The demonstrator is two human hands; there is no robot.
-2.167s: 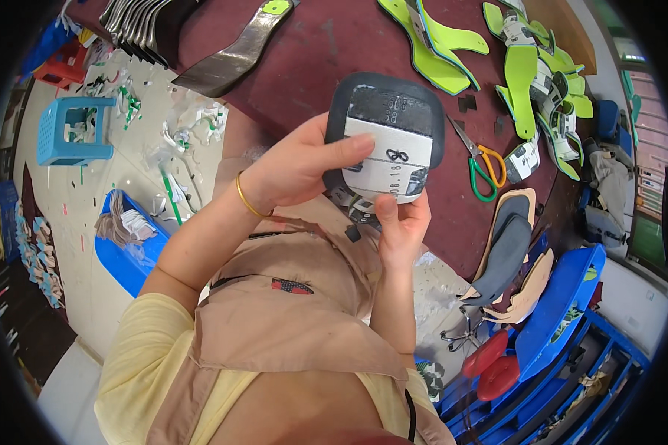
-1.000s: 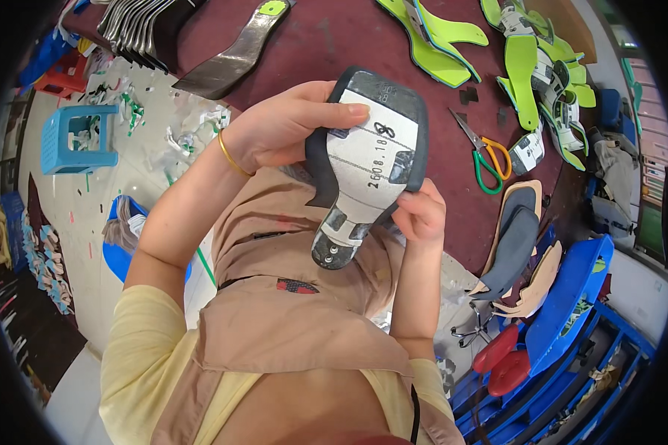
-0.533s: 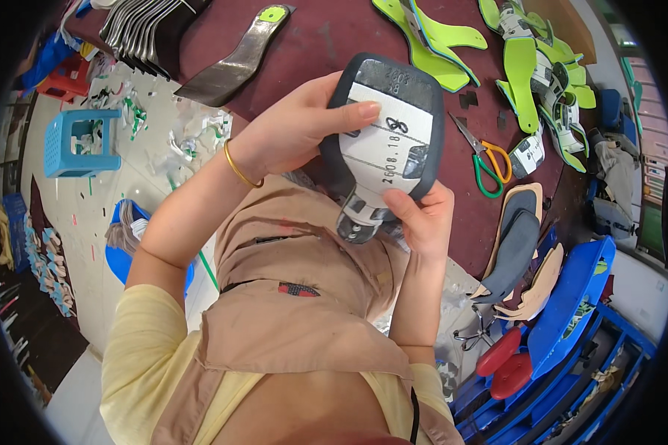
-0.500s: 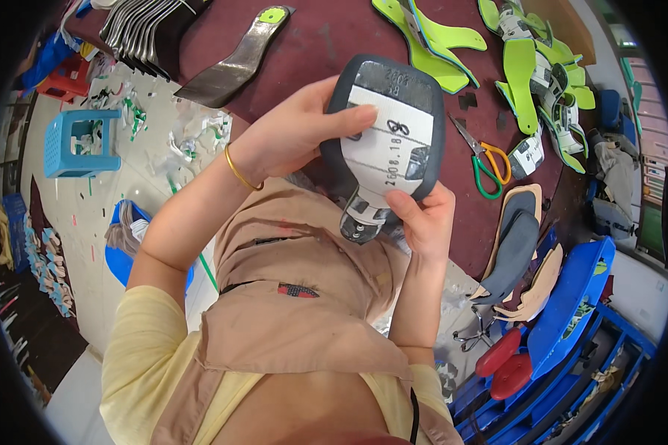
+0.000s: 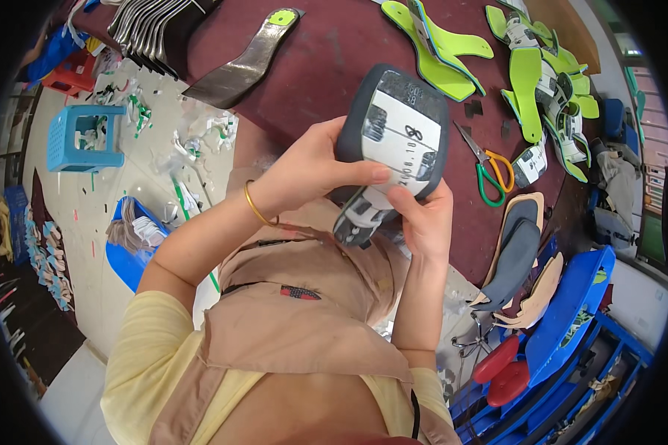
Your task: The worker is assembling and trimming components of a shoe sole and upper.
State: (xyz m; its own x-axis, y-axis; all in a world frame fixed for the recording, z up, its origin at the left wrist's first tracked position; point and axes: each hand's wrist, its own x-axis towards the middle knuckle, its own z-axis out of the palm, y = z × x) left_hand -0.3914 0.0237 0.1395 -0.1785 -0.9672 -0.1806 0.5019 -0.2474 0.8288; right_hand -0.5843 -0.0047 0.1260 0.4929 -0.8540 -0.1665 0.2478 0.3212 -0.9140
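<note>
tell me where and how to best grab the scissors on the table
Probably by the orange and green handles, coming from the person's near side with the right hand once free: the scissors lie with their loops toward the person and blades pointing away.

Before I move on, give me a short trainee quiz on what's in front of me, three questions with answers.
1. What holds the black-and-white piece?
2. True or false: the scissors lie on the dark red table, outside both hands.
3. The gold bangle is on: (a) the left wrist, (b) the right wrist, (c) neither.

Key:
1. The left hand and the right hand together, with both thumbs on its upper face.
2. True.
3. (a)
</note>
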